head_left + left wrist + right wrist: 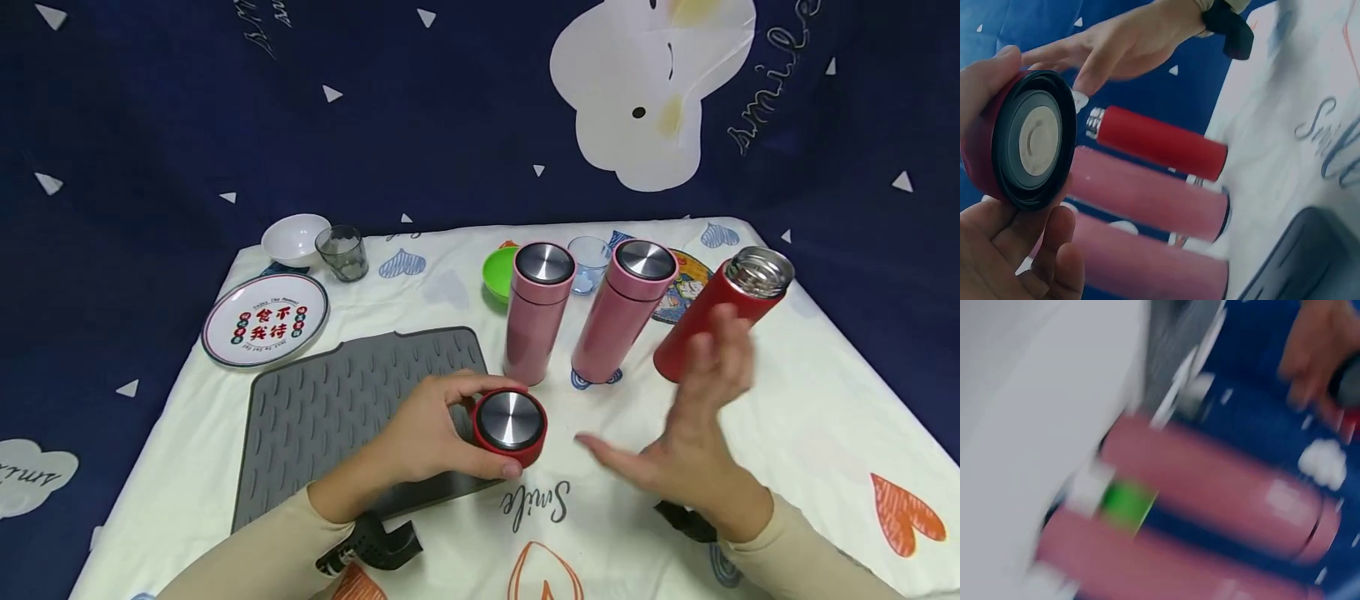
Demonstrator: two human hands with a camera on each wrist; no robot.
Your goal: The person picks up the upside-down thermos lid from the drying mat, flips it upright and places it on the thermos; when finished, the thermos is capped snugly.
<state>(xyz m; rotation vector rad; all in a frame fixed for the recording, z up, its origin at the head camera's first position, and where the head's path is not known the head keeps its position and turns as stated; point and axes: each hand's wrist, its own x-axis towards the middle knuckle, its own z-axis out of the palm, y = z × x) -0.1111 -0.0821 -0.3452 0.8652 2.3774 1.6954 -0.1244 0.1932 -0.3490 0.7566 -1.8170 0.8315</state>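
My left hand point(431, 429) grips a red flask lid point(512, 423) with a brushed metal top, held above the front edge of the grey mat. In the left wrist view the lid's underside point(1039, 140) shows a dark rim and a pale centre disc. My right hand point(693, 425) is raised with fingers spread and touches nothing; it is blurred. Just behind it stands a red flask point(693, 321) without a lid, its steel neck bare. Two capped pink flasks, one nearer the middle point(536, 325) and one to its right point(618, 321), stand upright beside it.
A grey ridged mat point(337, 408) lies left of centre. Behind it are a white plate point(262, 354), a white bowl point(295, 237) and a grey glass point(343, 254). A green bowl point(495, 275), a clear glass point(588, 254) and a colourful plate point(686, 279) sit behind the flasks.
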